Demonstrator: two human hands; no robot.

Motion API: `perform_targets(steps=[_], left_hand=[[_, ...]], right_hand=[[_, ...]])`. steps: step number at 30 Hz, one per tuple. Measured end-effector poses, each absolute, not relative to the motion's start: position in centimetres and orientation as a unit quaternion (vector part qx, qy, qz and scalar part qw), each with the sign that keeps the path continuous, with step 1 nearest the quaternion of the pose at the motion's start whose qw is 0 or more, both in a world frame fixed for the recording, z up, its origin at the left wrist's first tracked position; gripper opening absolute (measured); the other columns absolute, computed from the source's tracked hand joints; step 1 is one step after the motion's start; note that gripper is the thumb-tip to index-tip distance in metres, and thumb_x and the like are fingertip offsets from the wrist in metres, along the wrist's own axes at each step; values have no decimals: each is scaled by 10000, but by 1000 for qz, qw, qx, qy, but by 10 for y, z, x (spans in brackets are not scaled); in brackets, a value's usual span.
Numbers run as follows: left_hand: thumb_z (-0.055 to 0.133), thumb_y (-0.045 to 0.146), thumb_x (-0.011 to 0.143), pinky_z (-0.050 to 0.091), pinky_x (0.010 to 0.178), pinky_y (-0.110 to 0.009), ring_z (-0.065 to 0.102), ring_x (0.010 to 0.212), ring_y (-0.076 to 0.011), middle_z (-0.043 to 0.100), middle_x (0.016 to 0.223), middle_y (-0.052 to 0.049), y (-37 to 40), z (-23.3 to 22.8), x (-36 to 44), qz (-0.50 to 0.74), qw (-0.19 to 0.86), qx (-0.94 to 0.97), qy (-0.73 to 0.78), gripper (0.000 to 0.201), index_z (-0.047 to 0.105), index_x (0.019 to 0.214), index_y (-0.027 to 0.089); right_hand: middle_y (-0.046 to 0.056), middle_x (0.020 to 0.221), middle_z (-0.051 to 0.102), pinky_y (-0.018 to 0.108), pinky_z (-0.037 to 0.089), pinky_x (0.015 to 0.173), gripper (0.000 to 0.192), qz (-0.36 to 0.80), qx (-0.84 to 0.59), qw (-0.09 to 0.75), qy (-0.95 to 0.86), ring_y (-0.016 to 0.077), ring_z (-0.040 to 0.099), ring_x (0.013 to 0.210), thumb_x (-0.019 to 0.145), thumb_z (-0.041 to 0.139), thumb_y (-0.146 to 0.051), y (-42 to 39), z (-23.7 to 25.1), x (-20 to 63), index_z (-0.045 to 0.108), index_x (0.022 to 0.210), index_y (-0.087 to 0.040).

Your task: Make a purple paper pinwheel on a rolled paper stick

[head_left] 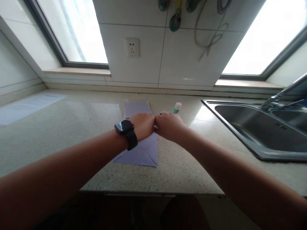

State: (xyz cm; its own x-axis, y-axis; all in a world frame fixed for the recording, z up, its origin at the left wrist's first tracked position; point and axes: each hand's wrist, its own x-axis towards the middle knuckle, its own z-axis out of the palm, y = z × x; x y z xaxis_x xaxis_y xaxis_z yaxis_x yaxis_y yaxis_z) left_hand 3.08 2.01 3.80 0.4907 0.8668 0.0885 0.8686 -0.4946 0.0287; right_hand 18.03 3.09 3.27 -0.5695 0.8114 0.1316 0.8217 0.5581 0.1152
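Nearest, two bare arms reach forward over the edge of the speckled counter [59, 127]. A black watch [126, 130] sits on the left wrist.

Both hands meet in the middle, knuckles touching, pressing down on a purple paper [141, 150]. The left hand [142, 125] is curled into a loose fist on the paper. The right hand [169, 125] is curled too, at 3 o'clock from the left one. I cannot tell if the fingers pinch the paper or only press it, because they are hidden underneath.

The paper already has slanted folds near its close end, so some folding looks done. The far part, at 12 o'clock, looks flat, so more seems left.

Just past the right hand stands a glue stick [177, 108]. A metal sink [261, 131] is at 3 o'clock, a white sheet [26, 107] at 10 o'clock. Farthest, a wall socket [132, 47].
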Motion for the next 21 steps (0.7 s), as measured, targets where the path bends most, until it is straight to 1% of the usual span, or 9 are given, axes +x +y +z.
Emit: perform_targets(steps=[3,6,9,12,14,16,18,20,21], left_hand=[[620,249,836,455,540,-284,670,618,-194,739,710,-80,29,41,29,-10,-62,-881,-470,145,724,770,172],[640,280,842,450,500,-266,618,513,-160,690,603,-39,34,43,27,11,-87,-882,-462,183,700,700,181],[597,235,882,492,587,-308,684,642,-213,734,724,-100,31,39,28,-14,-43,-874,-484,172,721,800,151],[417,110,951,504,725,-399,715,880,-309,745,934,-224,21,30,32,-55,26,-859,-509,302,716,966,77],[348,71,961,495,776,-426,705,959,-332,735,999,-251,16,25,35,-67,46,-855,-512,361,703,1024,62],[341,83,965,496,770,-423,705,949,-330,735,996,-247,15,22,35,-67,44,-853,-515,367,702,1032,66],[390,124,952,503,714,-391,712,863,-301,742,936,-215,19,24,34,-58,18,-852,-520,326,711,995,87],[502,186,902,496,632,-331,695,725,-240,743,826,-141,28,30,30,-36,-30,-858,-512,224,720,918,135],[577,217,854,483,584,-297,665,634,-201,726,738,-94,32,33,28,-16,-62,-865,-498,151,714,834,157]], right_hand=[[189,918,755,367,364,659,280,-107,-455,37,-883,288,682,819,948,469,-143,33,27,184,750,940,-136],[185,963,758,375,375,690,328,-106,-445,36,-888,282,683,858,974,414,-131,37,24,186,740,1004,-137],[182,913,755,338,385,628,254,-71,-453,12,-889,237,671,756,921,504,-149,46,20,184,755,936,-117],[82,713,733,277,376,534,115,0,-441,-37,-897,150,604,560,799,693,-243,56,18,182,759,768,-154],[40,626,701,259,375,516,121,25,-433,-54,-899,124,569,503,758,742,-276,59,18,182,745,698,-171],[62,676,722,268,385,547,118,12,-439,-40,-897,145,602,558,792,704,-256,58,18,184,747,735,-162],[132,835,757,304,398,617,168,-27,-453,-4,-891,203,656,703,870,596,-200,52,19,185,749,860,-133],[190,982,753,353,402,706,263,-65,-457,32,-886,261,670,855,938,470,-144,46,19,186,727,985,-112],[204,1029,745,376,398,747,297,-78,-456,45,-886,280,663,911,961,424,-129,43,20,186,712,1027,-110]])
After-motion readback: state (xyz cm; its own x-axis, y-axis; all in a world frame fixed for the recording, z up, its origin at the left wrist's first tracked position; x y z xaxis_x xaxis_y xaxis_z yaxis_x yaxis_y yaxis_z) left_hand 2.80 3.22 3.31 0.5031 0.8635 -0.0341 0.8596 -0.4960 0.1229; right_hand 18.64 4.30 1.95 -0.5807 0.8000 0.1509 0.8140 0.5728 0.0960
